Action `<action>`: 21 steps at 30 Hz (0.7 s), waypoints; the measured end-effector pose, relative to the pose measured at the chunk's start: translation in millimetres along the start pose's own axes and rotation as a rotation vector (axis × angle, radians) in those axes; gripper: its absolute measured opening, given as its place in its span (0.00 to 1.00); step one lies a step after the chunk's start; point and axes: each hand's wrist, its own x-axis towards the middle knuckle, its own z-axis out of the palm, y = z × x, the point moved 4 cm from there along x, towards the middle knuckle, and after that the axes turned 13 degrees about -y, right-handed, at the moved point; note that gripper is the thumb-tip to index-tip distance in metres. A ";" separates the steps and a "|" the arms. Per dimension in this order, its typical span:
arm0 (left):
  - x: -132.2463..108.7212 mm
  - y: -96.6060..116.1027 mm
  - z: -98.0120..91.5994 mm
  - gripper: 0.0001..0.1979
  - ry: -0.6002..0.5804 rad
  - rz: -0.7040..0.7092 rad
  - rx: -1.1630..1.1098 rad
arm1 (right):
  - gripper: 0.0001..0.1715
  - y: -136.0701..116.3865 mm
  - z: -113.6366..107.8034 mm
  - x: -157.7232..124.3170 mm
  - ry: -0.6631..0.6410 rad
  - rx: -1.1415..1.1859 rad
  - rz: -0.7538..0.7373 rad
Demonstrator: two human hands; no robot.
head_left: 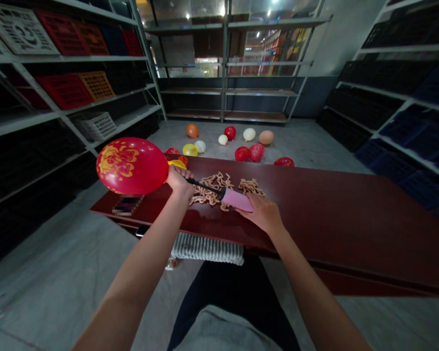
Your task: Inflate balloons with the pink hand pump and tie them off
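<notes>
My left hand point(180, 181) is closed around the neck of an inflated red balloon point(131, 165) with a yellow print, pinching it onto the black nozzle of a hand pump. My right hand point(263, 213) grips the pink pump point(237, 200) by its body, just above the dark red table point(351, 214). Behind the pump lies a pile of limp, uninflated pale balloons point(219, 187) on the table top.
Several inflated balloons point(249, 146) in red, orange, yellow and white lie on the floor beyond the table. Metal shelving with crates point(66, 87) lines the left, back and right walls. A phone point(127, 204) lies on the table's left end.
</notes>
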 end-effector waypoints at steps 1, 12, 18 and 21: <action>2.4 6.7 -3.4 0.18 0.000 0.009 -0.001 | 0.28 -0.8 -0.3 -0.1 0.000 -0.004 -0.012; 18.2 60.0 15.4 0.28 -0.139 0.119 0.040 | 0.26 -5.9 -2.9 1.7 0.094 0.056 -0.098; -3.0 44.2 70.3 0.32 -0.289 0.176 0.069 | 0.27 8.8 -5.1 -1.7 0.153 0.135 0.059; -14.5 29.2 94.4 0.30 -0.333 0.178 0.094 | 0.28 13.7 -5.6 -1.7 0.159 0.186 0.104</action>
